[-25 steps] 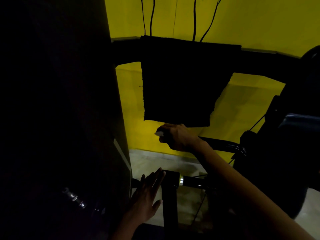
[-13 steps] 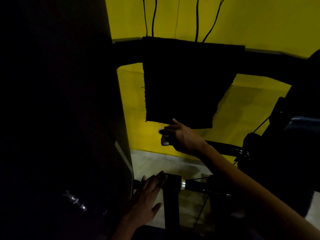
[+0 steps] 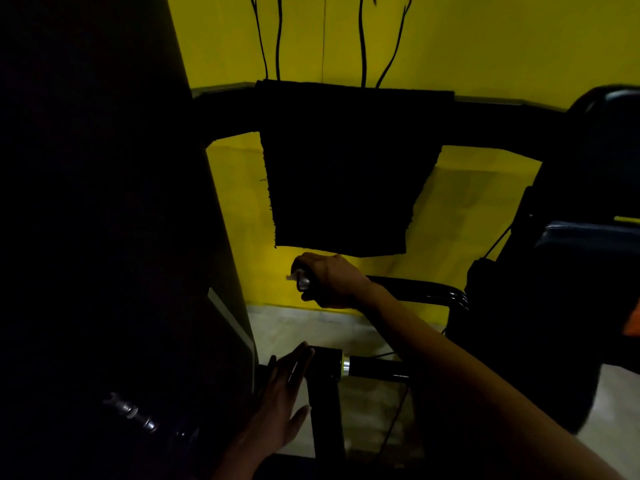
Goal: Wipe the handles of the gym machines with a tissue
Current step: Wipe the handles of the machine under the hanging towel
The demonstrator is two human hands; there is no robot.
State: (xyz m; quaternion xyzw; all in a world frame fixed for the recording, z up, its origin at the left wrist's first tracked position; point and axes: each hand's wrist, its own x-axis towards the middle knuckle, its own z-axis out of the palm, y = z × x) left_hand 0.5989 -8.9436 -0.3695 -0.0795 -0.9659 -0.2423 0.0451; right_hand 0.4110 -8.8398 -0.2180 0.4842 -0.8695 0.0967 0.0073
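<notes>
Head view, dim and heavy with shadow. Right hand reaches forward with its fingers curled around the end of a black machine handle, whose shiny metal end cap shows at the fist. A scrap of pale tissue pokes out from the grip beside that cap, pressed between the fingers and the bar. Left hand is lower, fingers straight and close together, lying flat against a dark upright post beside a second black bar with a brass-coloured ring. Behind the hands, a black cloth hangs over a horizontal rail in front of a yellow wall with thin black cables running down it. A large dark machine body fills the left side. No brand, label or writing can be read anywhere.
</notes>
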